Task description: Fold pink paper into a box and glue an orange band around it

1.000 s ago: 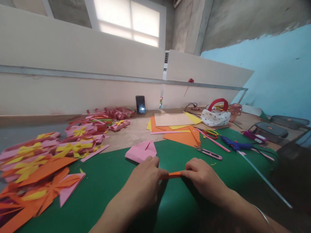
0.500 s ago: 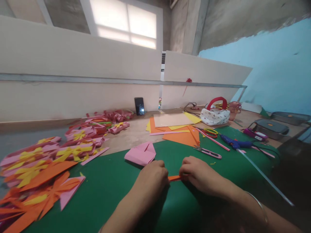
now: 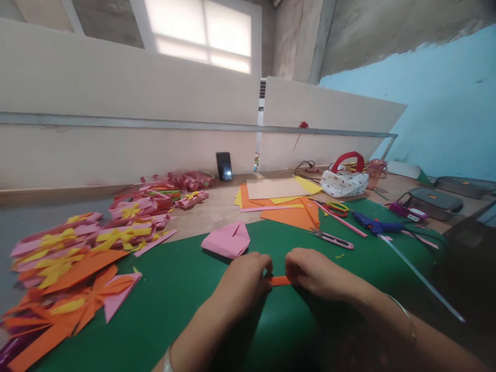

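Note:
Between my two hands, low over the green mat (image 3: 170, 310), runs a narrow orange paper strip (image 3: 280, 280). My left hand (image 3: 248, 276) pinches its left end with curled fingers. The right end sits in the closed fingers of my right hand (image 3: 312, 271). Only the short middle stretch of the strip shows; both ends are hidden by my fingers. Just beyond my left hand lies a folded pink paper piece (image 3: 227, 240). Thread snips (image 3: 332, 238) with a pink handle rest beyond my right hand.
Pink and yellow paper flowers (image 3: 120, 235) and orange cut-outs (image 3: 91, 297) pile up at left. Paper sheets (image 3: 277, 188), scissors (image 3: 336, 207) and a blue glue gun (image 3: 375, 226) with a long glue stick lie at the back and right. A phone (image 3: 223, 166) leans against the panel.
The view has shifted slightly. Both hands still hold the orange strip; my left fingers have lifted and curled a little, and the visible part of the strip looks flatter and wider.

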A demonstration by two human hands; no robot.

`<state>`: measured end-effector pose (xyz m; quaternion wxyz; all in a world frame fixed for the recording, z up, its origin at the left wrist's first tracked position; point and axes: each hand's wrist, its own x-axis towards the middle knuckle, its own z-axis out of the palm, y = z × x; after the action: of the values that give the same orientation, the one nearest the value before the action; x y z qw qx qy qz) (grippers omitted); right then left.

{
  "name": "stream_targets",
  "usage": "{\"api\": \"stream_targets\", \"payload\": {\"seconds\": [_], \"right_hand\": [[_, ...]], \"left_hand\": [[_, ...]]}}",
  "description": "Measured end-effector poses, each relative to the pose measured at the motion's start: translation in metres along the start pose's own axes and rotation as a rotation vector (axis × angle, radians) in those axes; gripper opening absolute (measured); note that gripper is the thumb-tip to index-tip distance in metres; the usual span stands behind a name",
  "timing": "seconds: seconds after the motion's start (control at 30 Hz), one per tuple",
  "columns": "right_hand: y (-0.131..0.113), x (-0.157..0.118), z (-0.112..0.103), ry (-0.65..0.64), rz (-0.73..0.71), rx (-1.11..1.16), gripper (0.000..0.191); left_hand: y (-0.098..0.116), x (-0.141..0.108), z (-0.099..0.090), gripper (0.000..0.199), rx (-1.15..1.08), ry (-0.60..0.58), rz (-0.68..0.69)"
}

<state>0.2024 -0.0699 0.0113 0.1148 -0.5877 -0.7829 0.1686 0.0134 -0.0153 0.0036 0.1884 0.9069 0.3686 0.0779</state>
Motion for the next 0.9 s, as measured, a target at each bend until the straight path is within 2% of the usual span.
{"api": "stream_targets", "payload": {"seconds": [0.1,0.17,0.27,0.33,0.4,0.53,0.63,0.77,0.9], "right_hand": [[-0.004,0.004,-0.001,-0.021,-0.045,-0.06,0.009],[-0.01,0.008,0.0,-0.006,-0.087,-0.107,0.009],[-0.019,0.015,0.005,0.058,-0.089,-0.215,0.014],[-0.022,0.016,0.007,0.103,-0.079,-0.289,0.02],[-0.022,0.011,0.007,0.117,-0.054,-0.305,0.017],[-0.008,-0.013,0.0,0.099,0.016,-0.266,0.016],[0.008,-0.038,-0.008,0.137,0.031,-0.236,0.02],[0.027,-0.074,-0.013,0.106,0.037,-0.151,0.03],[0.032,-0.111,-0.012,0.114,0.059,-0.045,0.031]], "left_hand": [[0.002,-0.002,-0.002,0.019,-0.002,-0.016,0.074],[0.004,-0.002,-0.004,0.025,0.025,0.002,0.115],[0.006,-0.001,-0.008,0.025,0.037,0.055,0.084],[0.008,0.0,-0.01,0.026,0.092,0.025,0.057],[0.01,0.0,-0.012,0.026,0.165,-0.03,0.061],[0.013,-0.002,-0.018,0.021,0.192,-0.047,0.107],[0.013,-0.003,-0.019,0.019,0.175,-0.038,0.153],[0.013,-0.005,-0.016,0.015,0.164,-0.051,0.222],[0.021,-0.006,-0.009,0.016,0.039,-0.111,0.339]]}}
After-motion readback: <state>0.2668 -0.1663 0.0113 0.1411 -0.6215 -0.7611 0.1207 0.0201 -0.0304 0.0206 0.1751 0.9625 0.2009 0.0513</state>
